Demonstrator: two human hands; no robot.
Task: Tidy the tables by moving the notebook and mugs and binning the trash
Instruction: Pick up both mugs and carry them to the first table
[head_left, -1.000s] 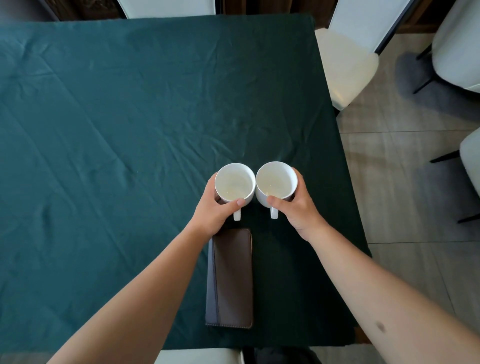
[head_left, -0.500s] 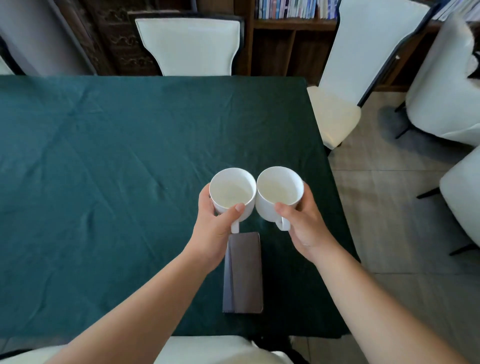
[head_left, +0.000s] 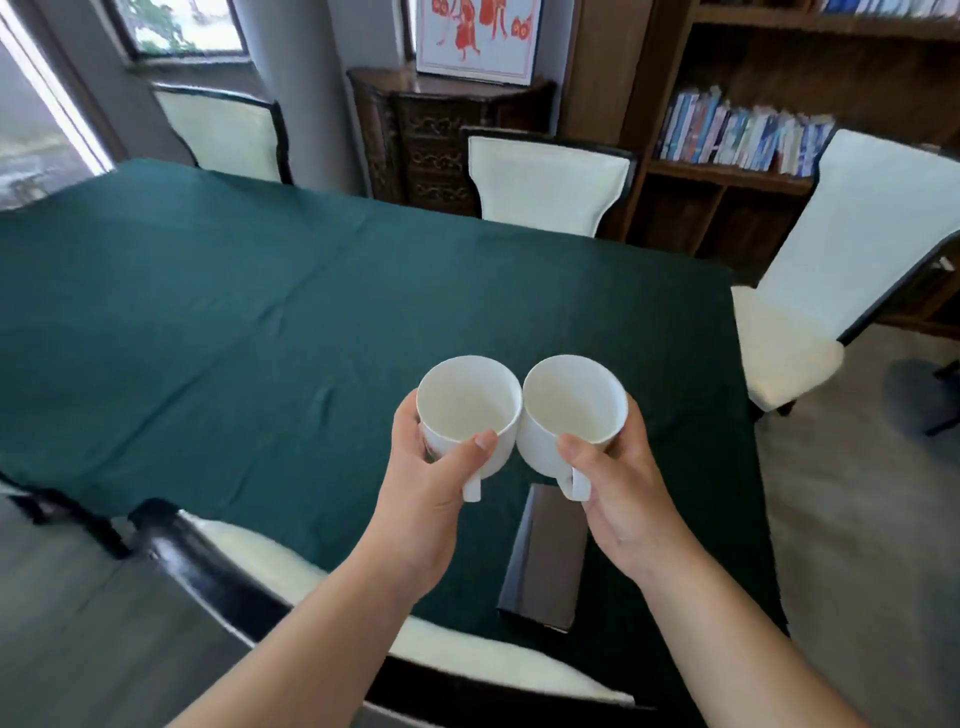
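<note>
White mugs (head_left: 519, 410) upright, handles toward person, notebook (head_left: 545, 561) lengthwise

Both my arms reach forward from the bottom of the view, bare to the elbow and angled in toward each other. My left hand (head_left: 426, 488) is wrapped around the left mug (head_left: 467, 410), thumb (head_left: 475, 447) lying across the near side by the rim and the other fingers curled round the far side. My right hand (head_left: 623, 493) grips the right mug (head_left: 571, 405) the same way. Both wrists are held about level, the hands close together.
</note>
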